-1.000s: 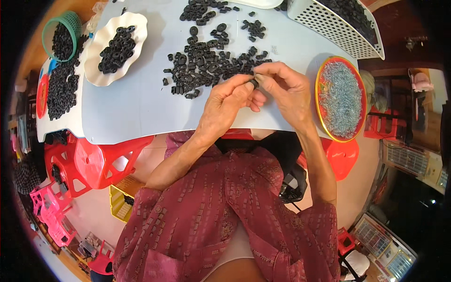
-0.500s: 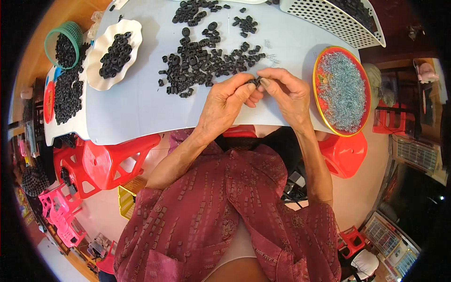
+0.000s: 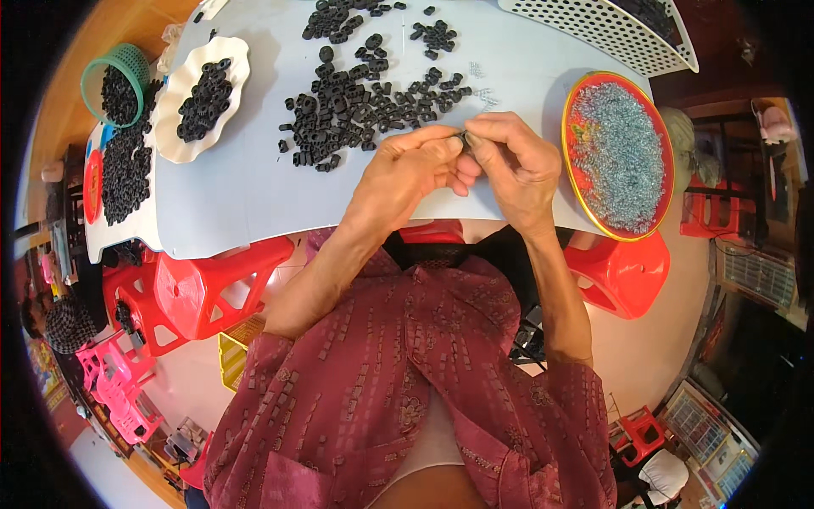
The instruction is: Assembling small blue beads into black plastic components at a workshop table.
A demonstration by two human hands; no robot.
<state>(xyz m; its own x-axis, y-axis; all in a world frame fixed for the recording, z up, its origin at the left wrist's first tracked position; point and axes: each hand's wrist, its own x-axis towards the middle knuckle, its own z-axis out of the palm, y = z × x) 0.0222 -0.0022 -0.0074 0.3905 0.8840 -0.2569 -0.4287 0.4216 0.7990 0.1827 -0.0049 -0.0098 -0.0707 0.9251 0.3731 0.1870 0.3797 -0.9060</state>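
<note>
Just above the table's near edge, my left hand (image 3: 405,176) and my right hand (image 3: 515,168) meet fingertip to fingertip. Pinched between them is a small black plastic piece (image 3: 464,143), mostly covered by the thumbs and fingers. It resembles the loose black plastic pieces (image 3: 335,114) heaped on the table beyond my left hand. Right of my right hand lies a red round tray (image 3: 567,161) with a yellow rim, full of tiny silvery pieces (image 3: 619,157) that look like small springs.
A white wavy-edged dish (image 3: 174,146) at left holds more black pieces. Farther left, a green basket (image 3: 130,61) lies tipped beside another black heap (image 3: 127,174). A white perforated basket (image 3: 606,38) stands at the far right. Red stools (image 3: 623,271) are below the table edge.
The view has shifted slightly. Both hands stay together, and the black piece is now more covered by the fingertips, with the right fingers closed further over it.
</note>
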